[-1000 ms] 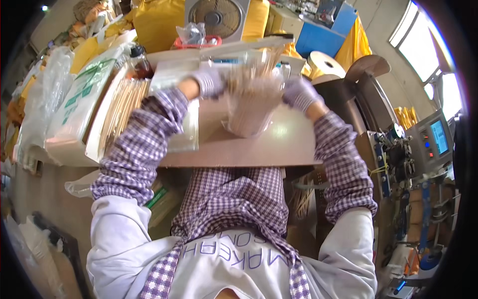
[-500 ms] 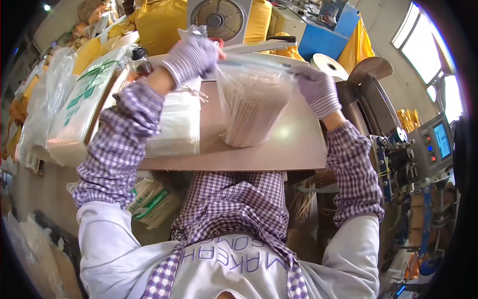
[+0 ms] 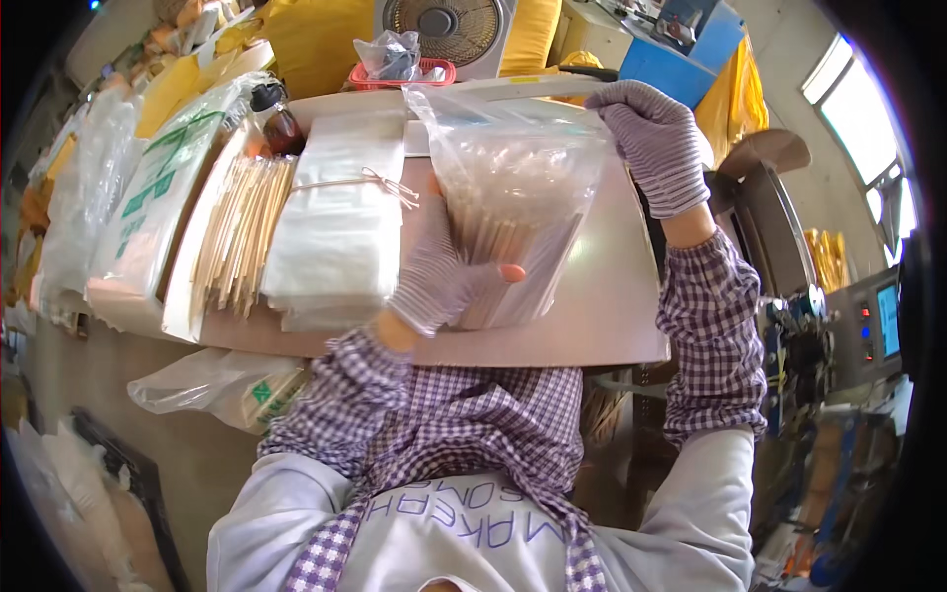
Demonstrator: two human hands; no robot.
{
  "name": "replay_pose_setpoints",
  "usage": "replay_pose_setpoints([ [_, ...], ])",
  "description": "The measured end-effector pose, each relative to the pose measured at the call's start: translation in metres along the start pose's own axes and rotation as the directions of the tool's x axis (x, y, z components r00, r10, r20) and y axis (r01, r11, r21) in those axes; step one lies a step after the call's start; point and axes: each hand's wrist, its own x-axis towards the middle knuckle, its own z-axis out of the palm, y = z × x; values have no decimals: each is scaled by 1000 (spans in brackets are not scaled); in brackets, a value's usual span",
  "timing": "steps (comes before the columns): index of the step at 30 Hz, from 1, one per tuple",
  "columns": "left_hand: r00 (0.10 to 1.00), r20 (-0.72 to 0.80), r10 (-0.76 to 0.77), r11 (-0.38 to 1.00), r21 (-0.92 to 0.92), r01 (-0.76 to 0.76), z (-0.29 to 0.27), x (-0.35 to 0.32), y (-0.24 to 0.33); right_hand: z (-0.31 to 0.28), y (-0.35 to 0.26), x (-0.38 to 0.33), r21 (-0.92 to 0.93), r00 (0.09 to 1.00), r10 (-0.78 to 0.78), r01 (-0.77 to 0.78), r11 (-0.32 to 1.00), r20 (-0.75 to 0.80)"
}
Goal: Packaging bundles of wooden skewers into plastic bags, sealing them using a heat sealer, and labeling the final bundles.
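A clear plastic bag of thin wooden sticks [image 3: 523,187] stands tilted on the brown tabletop, the sticks bunched inside. Its upper right corner is pinched in my right hand [image 3: 656,148], in a striped glove. Against the bag's lower left side rests my left hand [image 3: 444,276], gloved too, with the bare thumb tip across the front and the fingers running up along the side. To the left of this hand lies a stack of clear plastic bags [image 3: 340,227], tied with a cord. Beside the stack are loose wooden sticks [image 3: 242,232].
A dark bottle [image 3: 276,118] stands behind the loose sticks. At the back are a red basket [image 3: 444,71] and a fan [image 3: 444,30]. Large plastic packs [image 3: 148,217] line the left. A machine with a screen [image 3: 873,321] stands at the right.
My left hand has come down from the bag's top to its lower left side. The bag now leans, its upper right corner still in my right hand, which has risen slightly.
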Motion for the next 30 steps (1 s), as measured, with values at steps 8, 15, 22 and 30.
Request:
replay_pose_setpoints([
  [8, 945, 240, -223, 726, -606, 325, 37, 77, -59, -72, 254, 119, -151, 890, 189, -273, 950, -415],
  [15, 844, 334, -419, 689, -489, 535, 26, 150, -146, -17, 204, 177, 327, 970, 235, -202, 923, -64],
  [22, 840, 114, -531, 708, -486, 513, 38, 176, -203, 9, 270, 140, -840, 962, 109, 161, 518, 252],
  [30, 870, -40, -492, 797, -423, 431, 41, 141, -211, 33, 284, 90, -876, 936, 327, -48, 480, 128],
])
